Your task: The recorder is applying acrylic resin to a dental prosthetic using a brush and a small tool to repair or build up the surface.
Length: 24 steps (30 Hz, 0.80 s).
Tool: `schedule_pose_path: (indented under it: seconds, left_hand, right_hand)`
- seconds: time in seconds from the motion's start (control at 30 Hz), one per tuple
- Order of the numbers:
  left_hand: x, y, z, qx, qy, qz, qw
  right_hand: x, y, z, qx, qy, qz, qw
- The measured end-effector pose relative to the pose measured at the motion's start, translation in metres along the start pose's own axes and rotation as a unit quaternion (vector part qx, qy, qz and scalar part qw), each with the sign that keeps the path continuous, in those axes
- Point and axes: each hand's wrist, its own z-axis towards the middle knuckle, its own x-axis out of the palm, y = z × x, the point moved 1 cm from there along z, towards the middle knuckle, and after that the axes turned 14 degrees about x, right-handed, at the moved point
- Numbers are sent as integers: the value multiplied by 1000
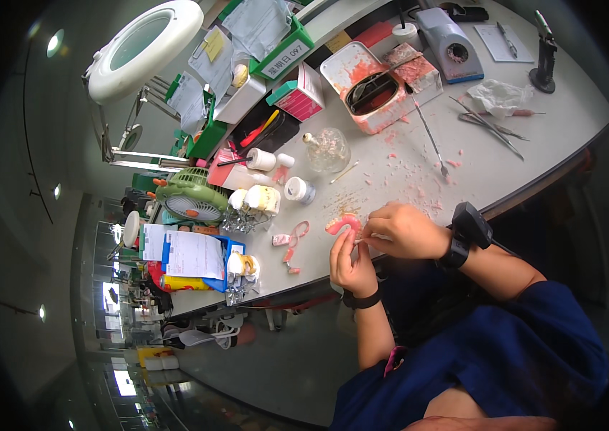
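Observation:
A pink denture [344, 221] with a row of pale teeth is held just above the table's front edge. My left hand [352, 267] grips it from below, thumb and fingers closed on its near side. My right hand [411, 231] comes in from the right with fingers bent and pinched together against the denture's right end. Whatever those right fingertips hold is hidden or too small to name. Tan and pink crumbs lie on the table just beyond the denture.
Left of my hands lie pink wax-like strips [291, 253], a white jar [298, 189] and plaster models [263, 199]. Beyond stand a glass bottle [328, 151], a stained metal box [370, 93] and a long-handled tool [430, 138]. Tweezers [491, 126] lie right; a green fan [193, 195] stands left.

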Motion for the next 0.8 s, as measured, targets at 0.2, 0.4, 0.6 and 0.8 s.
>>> schedule_pose_path:
  seconds: [0.2,0.4,0.6,0.8]
  left_hand:
    - [0,-1,1,-5,6,-6,1000]
    - [0,1,-1,-7,5,-10,1000]
    - [-1,0,0,-6,8,-6,1000]
    - [-1,0,-1,-4,7,-8,1000]
  right_hand:
    - [2,-4,-1,7,-23,-17,1000]
    - [2,-3,-1,19,-33,-20,999]
    - [4,-3,-1,8,-22,-17,1000]
    - [-1,-2,0,35,-2,33,999]
